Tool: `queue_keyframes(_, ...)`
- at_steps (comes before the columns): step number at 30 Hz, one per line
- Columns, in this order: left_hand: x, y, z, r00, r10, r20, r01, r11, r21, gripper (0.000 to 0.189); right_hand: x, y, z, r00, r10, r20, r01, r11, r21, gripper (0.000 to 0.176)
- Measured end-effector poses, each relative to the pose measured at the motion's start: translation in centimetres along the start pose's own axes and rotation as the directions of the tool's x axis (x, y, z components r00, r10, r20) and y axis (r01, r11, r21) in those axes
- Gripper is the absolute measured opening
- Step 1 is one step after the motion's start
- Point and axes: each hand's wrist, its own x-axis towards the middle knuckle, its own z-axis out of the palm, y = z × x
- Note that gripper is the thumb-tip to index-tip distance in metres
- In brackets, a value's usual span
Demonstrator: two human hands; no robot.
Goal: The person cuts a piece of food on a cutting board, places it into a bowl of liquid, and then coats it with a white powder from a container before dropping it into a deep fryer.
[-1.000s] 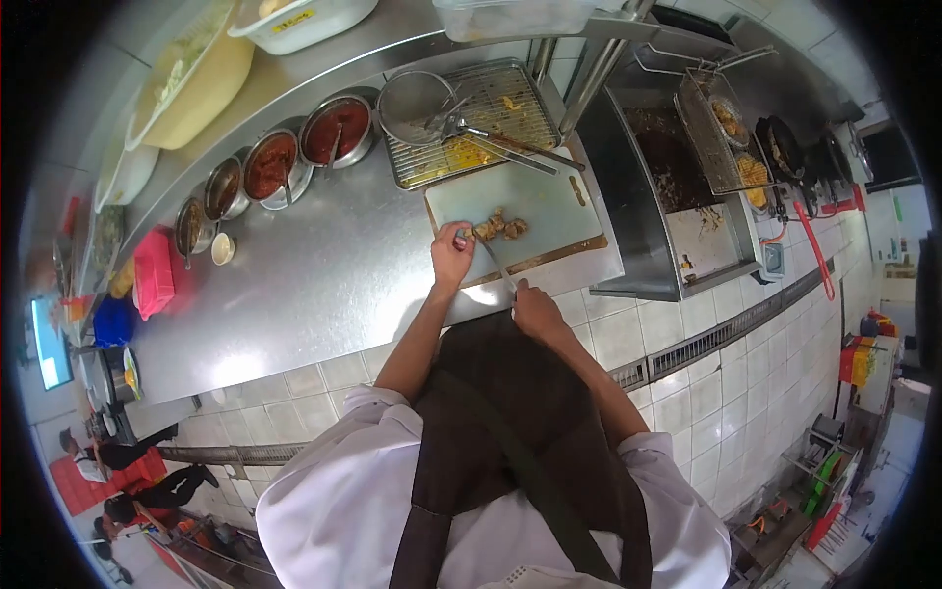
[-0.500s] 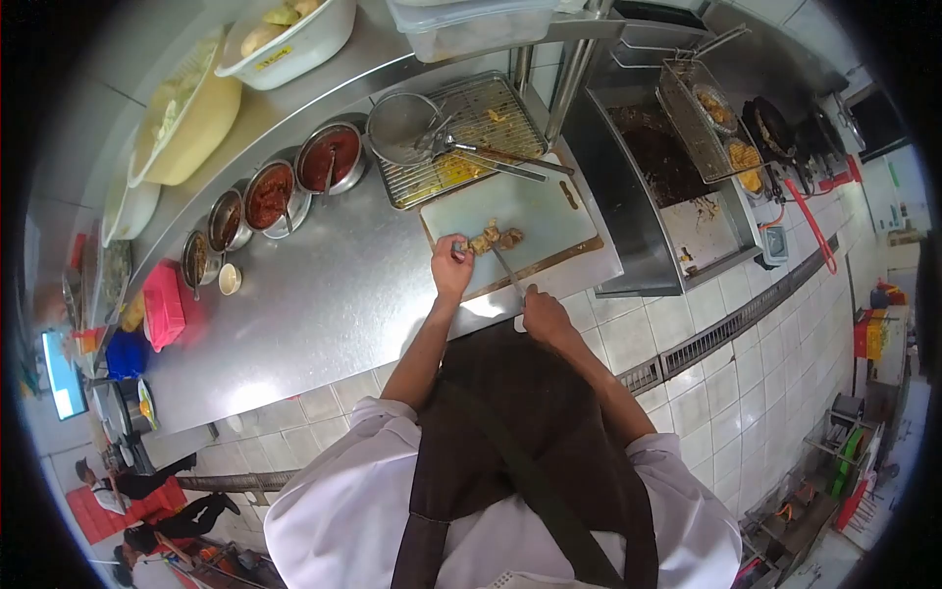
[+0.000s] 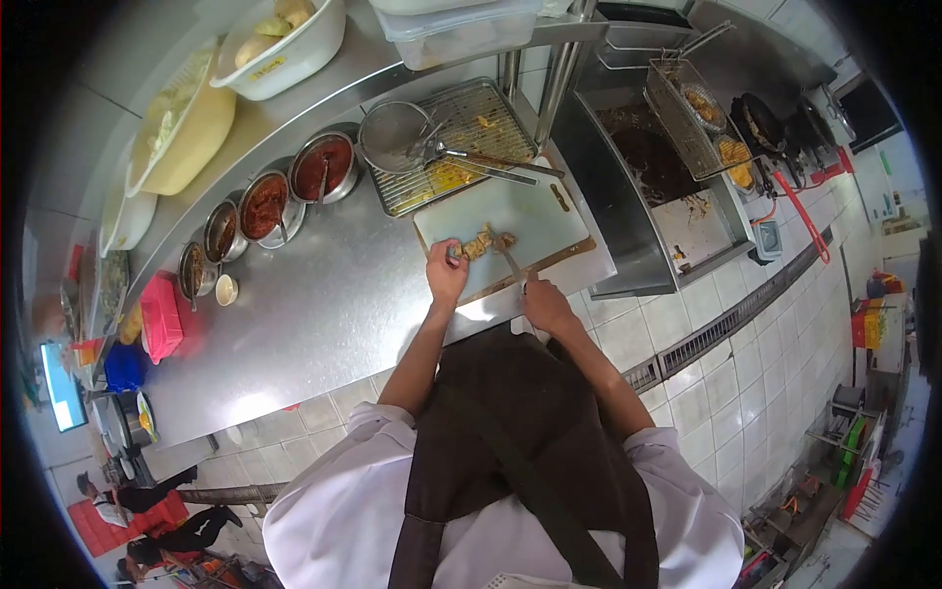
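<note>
Browned, cooked pieces that look like meat [image 3: 476, 245] lie in a short row on the pale cutting board [image 3: 540, 211]. My left hand [image 3: 447, 273] is at the row's left end, its fingers curled and closed against the food. In my right hand [image 3: 546, 302] is a knife [image 3: 511, 264], gripped by its handle near the board's front edge. Its blade points up and left, with the tip among the pieces at the right end. A brown-edged board [image 3: 559, 257] shows beneath the pale one.
Behind the board, a wire rack tray [image 3: 488, 120] carries a strainer [image 3: 391, 137] and tongs [image 3: 491, 157]. Sauce bowls [image 3: 322, 167] line the steel counter [image 3: 324, 294] to the left, near a pink basket [image 3: 161, 316]. A fryer [image 3: 638, 157] stands right. Two people are far left.
The knife blade has shifted slightly to the right relative to the food. My left hand stays at the left end of the row. The whole view has moved a little.
</note>
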Motion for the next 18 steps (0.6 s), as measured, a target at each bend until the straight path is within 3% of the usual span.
queue_keyframes(8,0.0,-0.1,0.0,1.0,0.02,0.002,-0.02,0.999,-0.026,0.033,2.5,1.3,0.1,0.998,-0.027,-0.053,0.025,0.999,-0.033,0.029)
queue_keyframes(14,0.1,-0.2,0.0,0.998,0.055,0.003,-0.055,0.998,0.0,0.034,3.2,2.0,-0.1,1.0,0.012,0.021,-0.012,0.999,-0.029,0.025)
queue_keyframes(18,0.0,0.2,-0.2,0.999,0.041,0.015,-0.041,0.999,-0.02,0.035,2.0,2.4,-1.0,0.999,-0.001,-0.038,0.0,1.0,-0.024,0.027)
